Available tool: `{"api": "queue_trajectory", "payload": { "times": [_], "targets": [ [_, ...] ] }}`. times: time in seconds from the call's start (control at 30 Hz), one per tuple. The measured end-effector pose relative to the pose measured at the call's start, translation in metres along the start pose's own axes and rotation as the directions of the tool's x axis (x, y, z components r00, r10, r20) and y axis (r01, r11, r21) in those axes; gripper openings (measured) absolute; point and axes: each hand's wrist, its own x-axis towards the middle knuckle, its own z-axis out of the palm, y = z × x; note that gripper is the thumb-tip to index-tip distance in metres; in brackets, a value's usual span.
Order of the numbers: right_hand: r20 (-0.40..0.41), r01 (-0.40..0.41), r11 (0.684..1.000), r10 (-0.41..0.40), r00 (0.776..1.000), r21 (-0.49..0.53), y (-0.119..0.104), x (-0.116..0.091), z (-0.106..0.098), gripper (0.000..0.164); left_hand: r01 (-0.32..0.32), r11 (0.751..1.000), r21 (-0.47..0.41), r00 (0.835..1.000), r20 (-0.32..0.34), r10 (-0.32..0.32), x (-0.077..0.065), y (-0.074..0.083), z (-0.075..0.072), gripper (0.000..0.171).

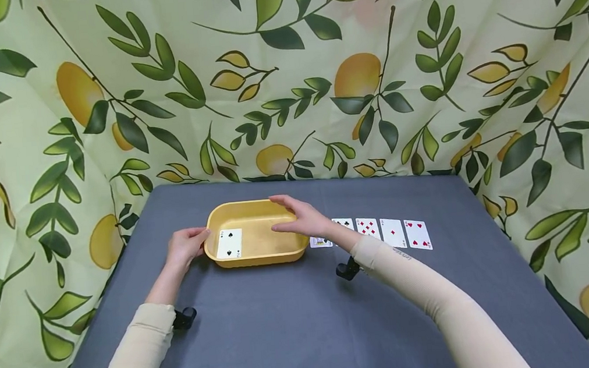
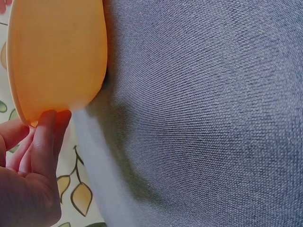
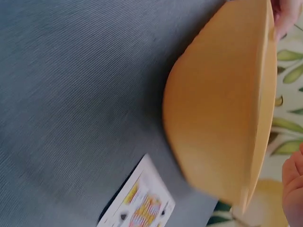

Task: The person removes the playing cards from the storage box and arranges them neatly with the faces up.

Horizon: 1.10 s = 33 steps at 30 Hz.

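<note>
A yellow oval tray (image 1: pixel 259 261) stands on the table's left half in the head view. Inside its left end lies a two of spades card (image 1: pixel 229 244), face up. My left hand (image 1: pixel 184 247) pinches the tray's left rim between thumb and fingers; the left wrist view shows this grip from close by (image 2: pixel 38 161). Over the tray's right end reaches my right hand (image 1: pixel 305 215), thumb and fingers spread apart. In the right wrist view, part of that hand (image 3: pixel 293 184) shows at the right edge, with a gap between it and the tray wall (image 3: pixel 213 104).
Right of the tray, several face-up playing cards lie in a row, among them a diamonds card (image 1: pixel 368 228) and a hearts card (image 1: pixel 417 235). A picture card (image 3: pixel 144 203) lies close to the tray, and my right forearm covers part of the row. Patterned cloth (image 1: pixel 285 79) hangs behind the table.
</note>
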Motion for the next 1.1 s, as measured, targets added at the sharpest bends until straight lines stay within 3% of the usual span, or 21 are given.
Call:
{"api": "queue_trajectory", "payload": {
  "times": [0.13, 0.47, 0.87, 1.1],
  "targets": [
    [0.024, 0.019, 0.999, -0.018, 1.000, -0.043, -0.003, 0.017, 0.018, 0.071, -0.004, 1.000, -0.003, 1.000, 0.003, 0.004, 0.000, 0.000, -0.001, 0.042],
    [0.108, -0.023, 0.987, 0.040, 0.993, -0.162, -0.004, 0.043, 0.056, 0.081, -0.007, 1.000, -0.024, 1.000, 0.000, 0.007, -0.002, 0.000, -0.001, 0.042],
    [0.158, -0.049, 0.984, 0.077, 0.984, -0.174, -0.003, 0.059, 0.088, 0.090, -0.026, 0.999, -0.026, 1.000, -0.014, 0.025, -0.002, 0.000, 0.000, 0.040],
    [0.201, 0.009, 0.973, 0.039, 0.979, -0.233, -0.006, 0.065, 0.098, 0.087, -0.021, 1.000, -0.019, 1.000, -0.019, 0.021, -0.001, 0.000, 0.001, 0.040]
  ]
}}
